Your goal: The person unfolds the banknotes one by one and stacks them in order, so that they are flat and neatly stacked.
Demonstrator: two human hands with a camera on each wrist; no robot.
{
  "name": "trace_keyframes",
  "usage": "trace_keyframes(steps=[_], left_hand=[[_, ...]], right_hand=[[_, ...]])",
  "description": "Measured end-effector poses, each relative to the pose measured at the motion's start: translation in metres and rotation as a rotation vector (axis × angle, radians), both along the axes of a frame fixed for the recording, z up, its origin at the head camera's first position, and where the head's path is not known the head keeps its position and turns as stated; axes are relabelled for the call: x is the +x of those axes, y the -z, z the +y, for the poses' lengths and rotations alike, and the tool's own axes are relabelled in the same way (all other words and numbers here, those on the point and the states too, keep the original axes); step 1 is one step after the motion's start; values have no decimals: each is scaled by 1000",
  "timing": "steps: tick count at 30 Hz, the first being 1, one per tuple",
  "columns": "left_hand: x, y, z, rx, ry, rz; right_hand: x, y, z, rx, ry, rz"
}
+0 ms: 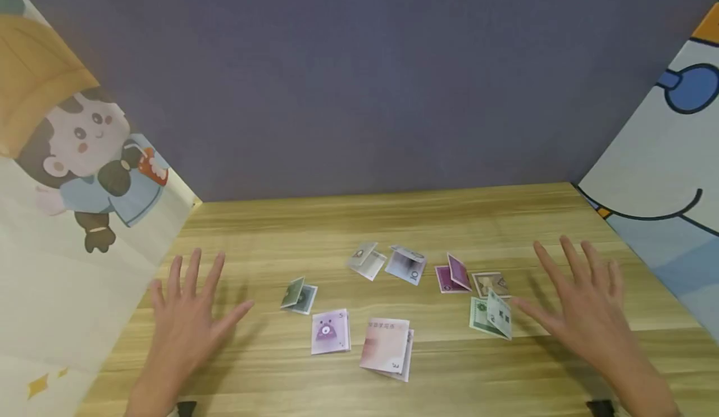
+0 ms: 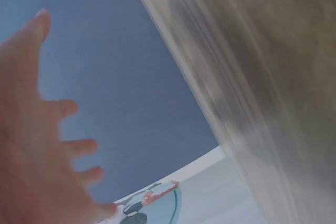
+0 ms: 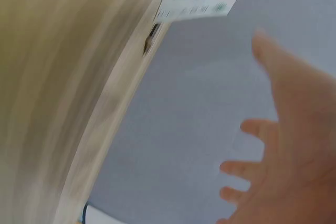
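Several folded paper notes like play money lie on the wooden table. My left hand (image 1: 185, 311) is spread with straight fingers at the left, holding nothing; nearest to it is a dark green note (image 1: 299, 295). A purple note with a one-eyed monster (image 1: 330, 331) and a pink note (image 1: 385, 345) lie at the front middle. Behind them are a grey note (image 1: 367, 262) and a blue note (image 1: 405, 266) marked 10. My right hand (image 1: 584, 304), also spread and holding nothing, has its thumb close beside a light green note (image 1: 491, 315), which stands half unfolded in front of a brown note (image 1: 490, 284). A magenta note (image 1: 452, 274) sits left of these.
The wood-grain table (image 1: 269, 236) ends at a dark grey-blue wall (image 1: 365, 92). On the left rises a pale panel (image 1: 50, 292) with a cartoon child in an orange hat; on the right is another cartoon panel (image 1: 646, 161).
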State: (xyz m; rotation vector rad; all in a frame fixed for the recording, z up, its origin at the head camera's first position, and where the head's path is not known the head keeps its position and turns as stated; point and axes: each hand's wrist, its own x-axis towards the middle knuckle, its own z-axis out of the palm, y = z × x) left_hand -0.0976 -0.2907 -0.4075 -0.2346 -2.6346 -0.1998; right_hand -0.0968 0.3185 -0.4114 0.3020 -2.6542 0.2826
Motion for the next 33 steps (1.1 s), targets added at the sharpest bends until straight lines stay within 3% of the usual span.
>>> trace_keyframes(steps=[3,7,11,14,19,23,27,33], left_hand=[[1,-5,4,-23,41,79],[0,-9,24,-6,149,200],[2,-13,52,-19,278,335],[4,-14,75,-16,384,363],[8,-16,111,-7,561,232],[10,-18,139,-45,643,84],[9,-18,161,-102,687,-34],[5,-14,177,-168,688,-209]], right_hand=[[2,0,-14,-137,-56,35],[14,-12,-33,-292,-166,85],[24,-25,-52,-300,-233,87],[26,-34,-65,-275,-276,86],[24,-44,-91,-209,-346,30],[19,-51,-113,-153,-414,-12],[11,-54,-135,-125,-482,-109],[-5,-46,-165,-87,-570,-289]])
